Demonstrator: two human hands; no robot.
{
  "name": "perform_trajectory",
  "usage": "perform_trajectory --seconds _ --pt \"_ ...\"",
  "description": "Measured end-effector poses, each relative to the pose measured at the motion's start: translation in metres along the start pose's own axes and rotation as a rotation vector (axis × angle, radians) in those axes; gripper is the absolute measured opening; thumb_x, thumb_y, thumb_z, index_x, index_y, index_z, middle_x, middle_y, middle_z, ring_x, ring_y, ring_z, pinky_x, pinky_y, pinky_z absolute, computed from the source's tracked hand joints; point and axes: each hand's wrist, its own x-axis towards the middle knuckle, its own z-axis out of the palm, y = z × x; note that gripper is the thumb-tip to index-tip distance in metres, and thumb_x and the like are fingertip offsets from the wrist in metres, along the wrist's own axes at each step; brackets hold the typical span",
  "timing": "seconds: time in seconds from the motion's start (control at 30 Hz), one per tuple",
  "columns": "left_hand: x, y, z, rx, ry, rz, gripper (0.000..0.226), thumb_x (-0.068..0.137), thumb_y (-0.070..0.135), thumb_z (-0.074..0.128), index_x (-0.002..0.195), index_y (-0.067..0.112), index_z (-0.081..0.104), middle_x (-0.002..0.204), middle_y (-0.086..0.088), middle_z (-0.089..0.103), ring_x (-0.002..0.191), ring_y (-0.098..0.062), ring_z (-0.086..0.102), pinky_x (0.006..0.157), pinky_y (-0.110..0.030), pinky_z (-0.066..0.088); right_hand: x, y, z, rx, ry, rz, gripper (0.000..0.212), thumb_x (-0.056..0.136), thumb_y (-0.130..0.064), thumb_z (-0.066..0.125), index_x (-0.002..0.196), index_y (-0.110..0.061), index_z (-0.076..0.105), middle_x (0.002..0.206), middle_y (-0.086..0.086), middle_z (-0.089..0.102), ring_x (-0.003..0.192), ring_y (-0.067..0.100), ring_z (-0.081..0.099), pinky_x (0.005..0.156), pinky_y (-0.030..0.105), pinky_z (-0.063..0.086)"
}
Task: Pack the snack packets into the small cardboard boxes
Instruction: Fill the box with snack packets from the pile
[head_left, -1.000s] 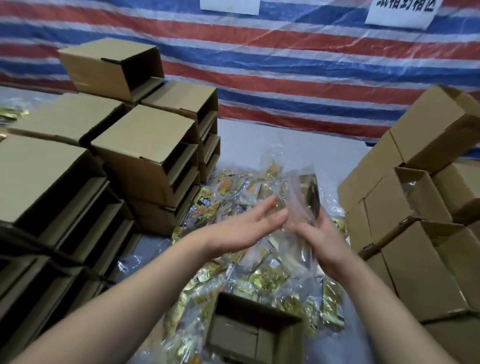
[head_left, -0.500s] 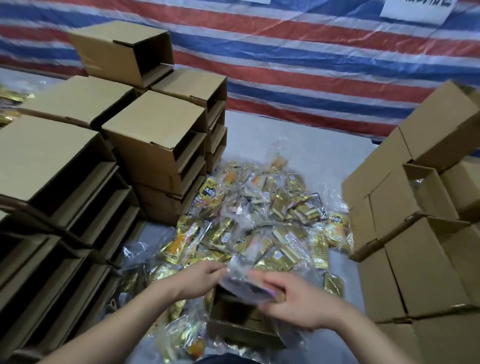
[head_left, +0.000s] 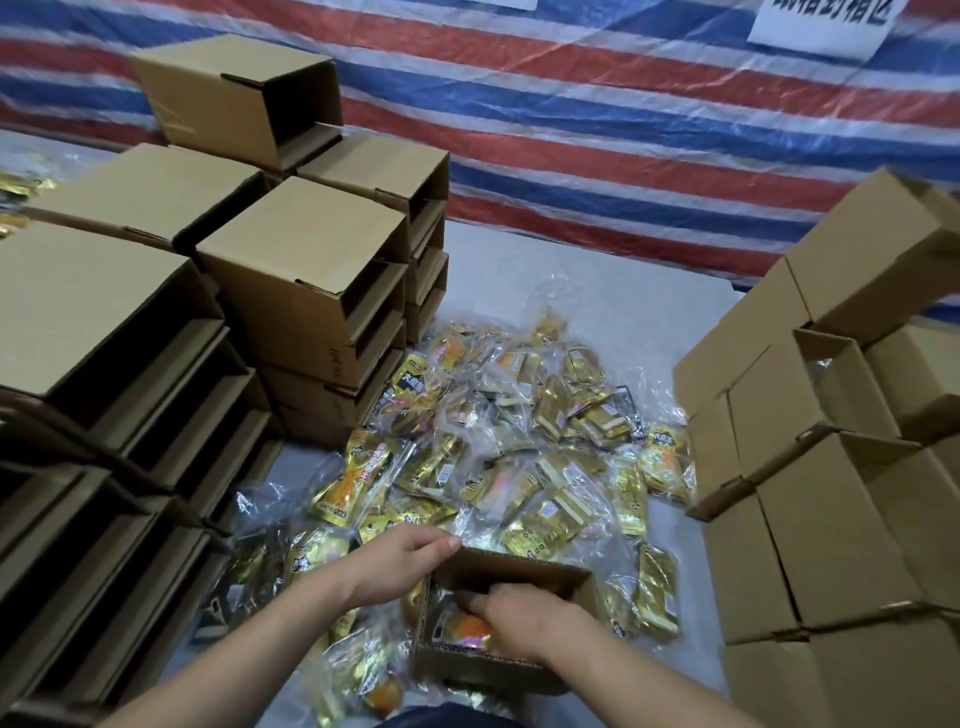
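Currently, an open small cardboard box sits at lower centre of the frame, amid a pile of gold snack packets spread over the grey surface. Left hand rests on the box's upper-left rim, fingers curled over the edge. Right hand is inside the box, fingers bent down onto a clear-wrapped packet with orange contents; whether they pinch it, I cannot tell. Empty boxes are stacked at left, further boxes at right. Striped tarpaulin fills the top of the frame.
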Motion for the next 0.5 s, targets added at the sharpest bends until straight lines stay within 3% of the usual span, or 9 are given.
perform_trajectory --seconds 0.13,0.2,0.27,0.33,0.4,0.5 --pt "0.001 -0.002 0.001 -0.027 0.017 -0.016 0.033 0.102 0.046 0.045 0.091 0.027 0.07 0.094 0.005 0.072 0.087 -0.006 0.063 0.084 -0.024 0.047 -0.01 0.01 -0.002 0.333 0.033 -0.003 0.054 0.094 -0.035 0.064 0.144 -0.021 0.047 0.134 0.003 0.06 0.118 0.023 0.058 0.103 0.034 0.045" --pt "-0.001 -0.001 0.002 -0.024 0.014 -0.021 0.029 0.101 0.046 0.046 0.096 0.031 0.07 0.088 0.017 0.069 0.083 0.01 0.06 0.078 -0.015 0.045 -0.018 0.021 -0.009 0.365 0.021 -0.015 0.047 0.093 -0.042 0.065 0.135 -0.023 0.057 0.127 -0.002 0.063 0.106 0.014 0.058 0.088 0.026 0.045" --pt "-0.001 0.001 0.004 -0.008 0.015 -0.016 0.026 0.101 0.045 0.046 0.096 0.035 0.069 0.079 0.028 0.064 0.078 0.018 0.056 0.07 -0.005 0.038 -0.02 0.028 -0.01 0.316 -0.025 0.003 0.034 0.096 -0.046 0.058 0.121 -0.024 0.067 0.119 0.0 0.066 0.094 0.014 0.056 0.076 0.026 0.041" --pt "0.0 0.003 0.006 0.006 0.029 -0.013 0.027 0.101 0.045 0.046 0.098 0.032 0.069 0.077 0.027 0.062 0.076 0.017 0.055 0.07 -0.005 0.037 -0.015 0.025 -0.004 0.266 -0.117 0.048 0.041 0.099 -0.05 0.046 0.118 -0.021 0.067 0.122 0.005 0.065 0.101 0.021 0.059 0.082 0.031 0.042" --pt "0.001 0.003 0.006 0.015 0.035 -0.017 0.031 0.101 0.047 0.046 0.101 0.028 0.07 0.08 0.02 0.062 0.075 0.01 0.056 0.07 -0.006 0.038 -0.003 0.018 0.008 0.26 -0.19 0.108 0.052 0.1 -0.051 0.038 0.129 -0.015 0.062 0.135 0.01 0.058 0.119 0.028 0.056 0.094 0.036 0.04" --pt "-0.001 0.002 0.006 0.044 -0.008 0.0 0.035 0.101 0.047 0.045 0.103 0.024 0.071 0.093 0.004 0.069 0.082 -0.003 0.059 0.073 -0.013 0.042 0.008 0.008 0.016 0.343 -0.193 0.181 0.052 0.1 -0.045 0.036 0.134 -0.011 0.055 0.142 0.014 0.052 0.127 0.028 0.051 0.099 0.035 0.037"
